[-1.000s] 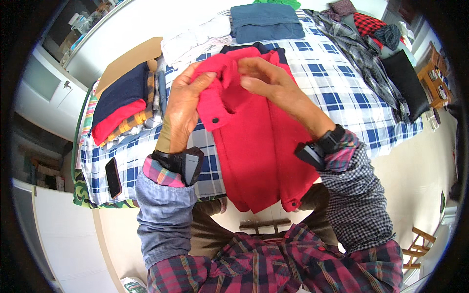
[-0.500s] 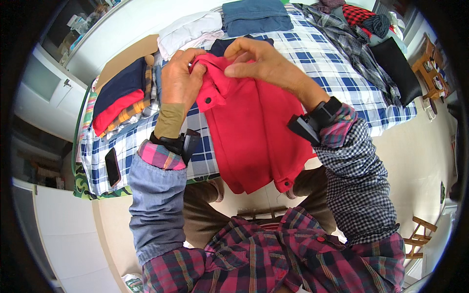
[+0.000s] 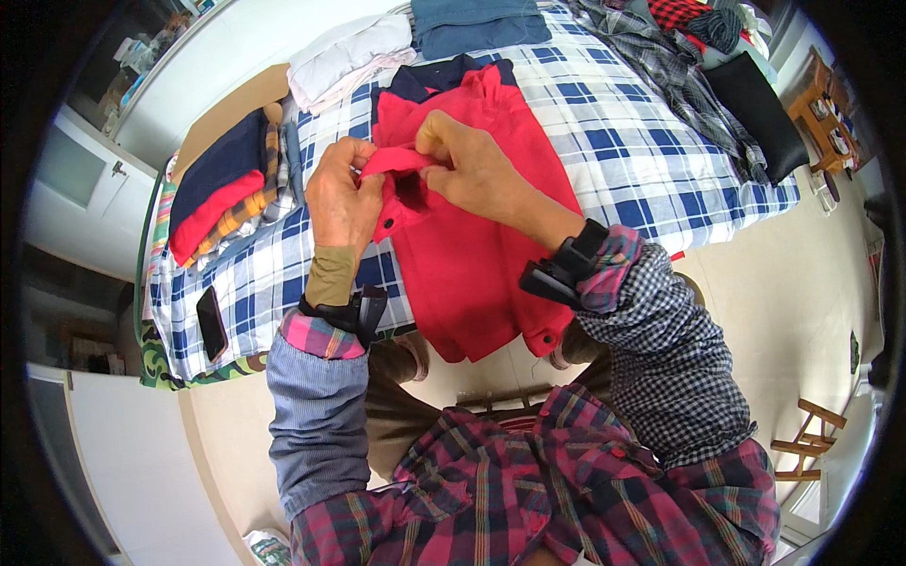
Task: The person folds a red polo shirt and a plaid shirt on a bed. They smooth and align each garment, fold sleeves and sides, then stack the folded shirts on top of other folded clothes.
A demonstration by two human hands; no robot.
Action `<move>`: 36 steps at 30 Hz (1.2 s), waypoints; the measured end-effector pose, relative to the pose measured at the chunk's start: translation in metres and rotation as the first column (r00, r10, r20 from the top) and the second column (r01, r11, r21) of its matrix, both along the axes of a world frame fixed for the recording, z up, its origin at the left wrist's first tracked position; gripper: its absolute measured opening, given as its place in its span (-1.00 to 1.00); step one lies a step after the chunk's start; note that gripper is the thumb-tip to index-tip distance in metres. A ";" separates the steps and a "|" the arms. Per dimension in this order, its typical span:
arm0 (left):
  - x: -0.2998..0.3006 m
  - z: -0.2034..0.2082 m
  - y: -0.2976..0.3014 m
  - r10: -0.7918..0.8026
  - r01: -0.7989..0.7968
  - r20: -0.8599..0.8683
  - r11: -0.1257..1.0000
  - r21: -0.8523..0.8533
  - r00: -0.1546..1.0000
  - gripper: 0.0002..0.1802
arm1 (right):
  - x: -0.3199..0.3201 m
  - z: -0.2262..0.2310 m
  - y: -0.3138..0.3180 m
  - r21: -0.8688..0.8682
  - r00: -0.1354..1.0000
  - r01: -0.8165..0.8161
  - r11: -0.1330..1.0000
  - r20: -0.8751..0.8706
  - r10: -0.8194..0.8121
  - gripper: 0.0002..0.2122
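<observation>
We see a red long-sleeved shirt (image 3: 477,269) lying lengthwise on the bed, its far end on the blue-and-white plaid sheet (image 3: 651,156) and its near end reaching past the bed's near edge. Its cloth is a plain, saturated red, loosely rumpled towards the far end, where a navy collar (image 3: 415,85) spreads, and smoother along the near part, with long soft creases. One cuff with a dark round button (image 3: 388,224) is raised at the left side, its mouth gaping so that we look into a shadowed opening; another cuff (image 3: 545,340) with a dark button hangs at the near right end. The left hand (image 3: 344,195) comes up from the near left, its back towards us, and pinches the raised cuff's left side between thumb and bent fingers. The right hand (image 3: 467,170) reaches in from the near right across the shirt, wrist angled leftward, its curled forefinger and thumb pinching the right side of that same cuff. The two hands stand close but apart, with the red cloth between them. Left of the shirt we see a folded clothes stack (image 3: 222,193) and, nearer, a dark phone (image 3: 211,324).
</observation>
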State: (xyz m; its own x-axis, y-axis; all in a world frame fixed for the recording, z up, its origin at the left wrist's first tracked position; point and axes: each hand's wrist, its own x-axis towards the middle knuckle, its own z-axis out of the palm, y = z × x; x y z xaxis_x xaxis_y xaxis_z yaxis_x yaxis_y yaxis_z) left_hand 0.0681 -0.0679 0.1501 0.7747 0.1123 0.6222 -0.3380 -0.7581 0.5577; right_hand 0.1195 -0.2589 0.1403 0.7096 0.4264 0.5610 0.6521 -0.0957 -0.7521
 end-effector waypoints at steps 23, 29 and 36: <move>-0.030 -0.047 0.015 -0.687 0.331 -0.053 0.415 -0.847 0.725 -0.36 | -0.038 -0.030 0.006 -0.136 0.860 -0.468 0.873 -0.296 0.415 -0.31; -0.056 -0.057 0.017 -0.417 0.354 -0.081 0.845 -0.400 0.905 -0.13 | -0.044 -0.030 0.012 -0.128 0.759 -0.567 0.813 -0.464 0.456 -0.25; -0.060 -0.072 0.021 -0.244 0.086 -0.172 0.777 -0.624 0.954 -0.70 | -0.019 -0.040 -0.012 -0.101 0.820 -0.447 0.889 -0.444 0.362 -0.70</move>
